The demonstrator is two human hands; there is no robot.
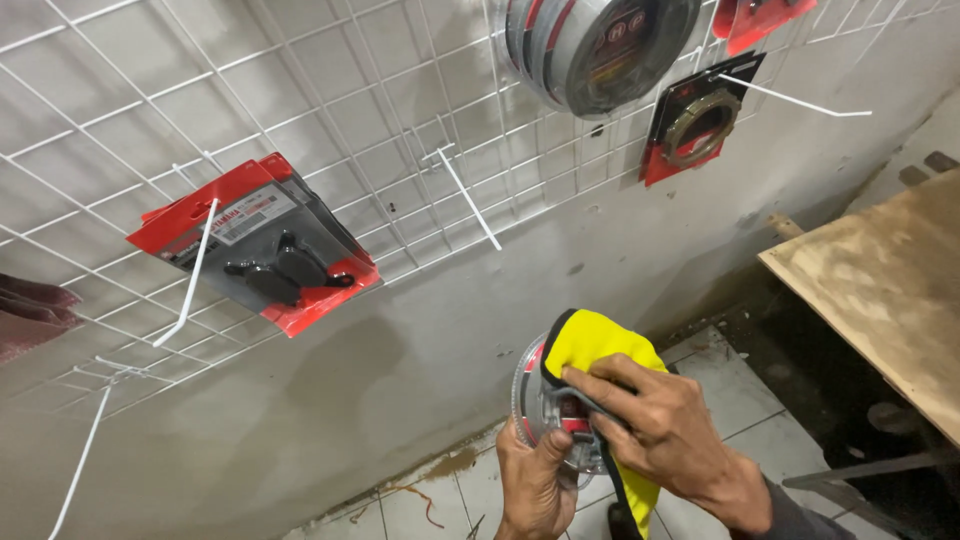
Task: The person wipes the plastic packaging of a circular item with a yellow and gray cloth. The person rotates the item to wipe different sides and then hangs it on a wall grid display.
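Right hand (668, 425) lay flat with fingers spread, pressing a yellow cloth (590, 345) onto the face of a round clear-packed disc (545, 405); left hand (535, 480) was clamped on the disc's lower edge from below, thumb on the front. Disc sat just up and left of the right hand, face tilted toward the camera, held low in front of the grey wall (400, 380), well below the wire rack (330, 110) and its empty hook (468, 197), table (880, 280) off to the right.
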